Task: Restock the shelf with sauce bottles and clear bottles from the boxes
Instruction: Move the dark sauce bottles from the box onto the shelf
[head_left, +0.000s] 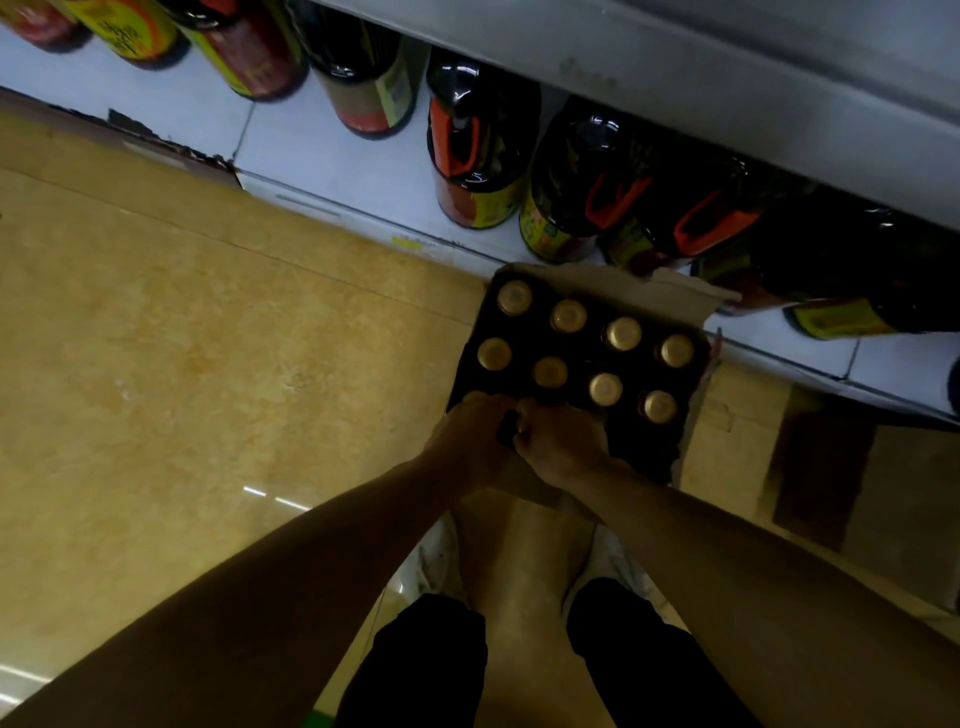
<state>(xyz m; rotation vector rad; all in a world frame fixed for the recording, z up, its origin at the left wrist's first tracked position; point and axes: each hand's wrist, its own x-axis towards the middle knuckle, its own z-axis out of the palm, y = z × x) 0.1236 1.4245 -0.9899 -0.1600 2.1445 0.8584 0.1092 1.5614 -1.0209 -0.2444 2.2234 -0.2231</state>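
Sauce bottles stand upright, gold caps up, in an open box on the floor against the shelf edge. Both hands meet at the box's near-left corner, left hand and right hand with fingers curled round bottle necks there.

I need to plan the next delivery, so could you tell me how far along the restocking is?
Done: large dark sauce bottles already stand along the bottom shelf. In hand: the left hand and right hand reach together into the near row of the open box, apparently gripping a bottle there. Left: eight gold-capped bottles remain in the box; no clear bottles are in view.
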